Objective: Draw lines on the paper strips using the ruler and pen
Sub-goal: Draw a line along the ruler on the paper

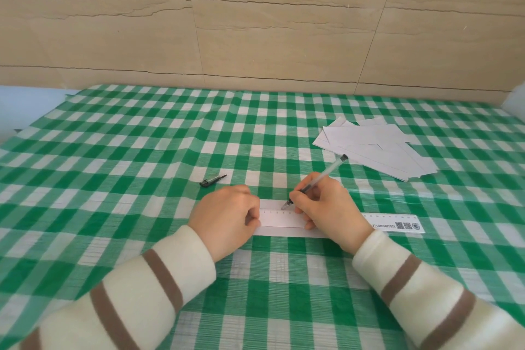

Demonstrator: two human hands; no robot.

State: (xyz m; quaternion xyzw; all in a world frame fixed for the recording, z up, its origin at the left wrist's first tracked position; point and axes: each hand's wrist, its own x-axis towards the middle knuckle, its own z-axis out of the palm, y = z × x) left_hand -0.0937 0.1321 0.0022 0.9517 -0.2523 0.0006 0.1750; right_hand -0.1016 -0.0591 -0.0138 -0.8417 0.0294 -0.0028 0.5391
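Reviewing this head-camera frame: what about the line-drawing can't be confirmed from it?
- Any drawn line: the white paper strip is mostly under the clear plastic ruler; too faint to tell.
- Strip's left end: hidden by the left hand.
- Ruler's middle: covered by the right hand holding the clear-barrelled pen.
- Ruler's scale numbers: too small.
- Marks on the loose white paper pile: too faint to tell.

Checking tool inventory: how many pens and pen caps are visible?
2: one pen in the right hand, tip at the ruler; one cap lying beyond the left hand.
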